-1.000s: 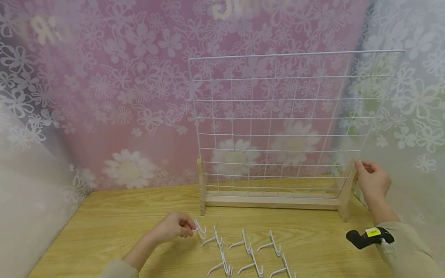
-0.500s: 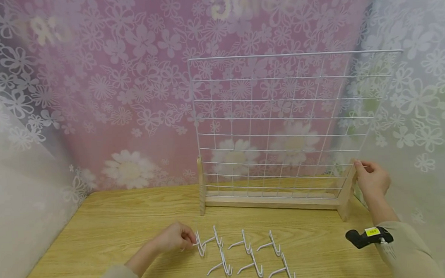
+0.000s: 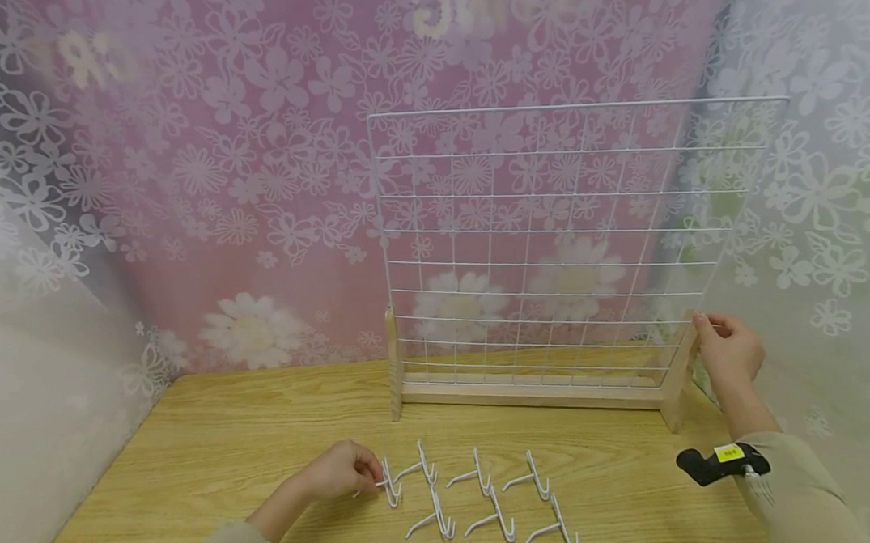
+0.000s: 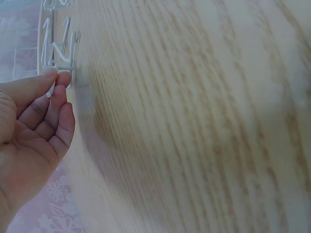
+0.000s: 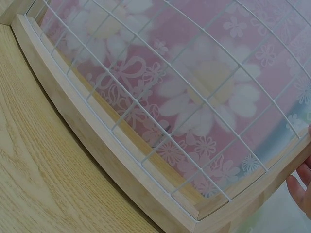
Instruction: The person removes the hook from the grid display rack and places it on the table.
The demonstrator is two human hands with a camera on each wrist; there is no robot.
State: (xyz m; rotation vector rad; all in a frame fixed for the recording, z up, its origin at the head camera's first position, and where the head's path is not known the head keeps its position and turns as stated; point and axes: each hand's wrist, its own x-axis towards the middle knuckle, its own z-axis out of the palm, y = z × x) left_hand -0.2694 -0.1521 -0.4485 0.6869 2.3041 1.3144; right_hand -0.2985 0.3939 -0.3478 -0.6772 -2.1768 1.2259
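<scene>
My left hand [image 3: 342,471] is low over the table at the left end of the row of hooks. Its thumb and fingertips pinch the prong of a white wire hook [image 3: 390,488]; the left wrist view shows that prong [image 4: 51,89] between them. At the right, my right hand [image 3: 732,352] grips the top of the right upright [image 3: 682,374] of a wooden stand. In the right wrist view only some fingers [image 5: 302,187] show, against the outer side of the wood. A white wire grid [image 3: 581,105] stands upright in the stand.
Several more white hooks, such as one at the front right [image 3: 560,527], lie in two rows before the stand. The wood-grain table [image 3: 266,408] ends at a pink flowered curtain [image 3: 256,190] behind, with pale sheets at both sides.
My left hand has come down toward the near side with its hook, to the left of the back row. The right hand has stayed on the upright.
</scene>
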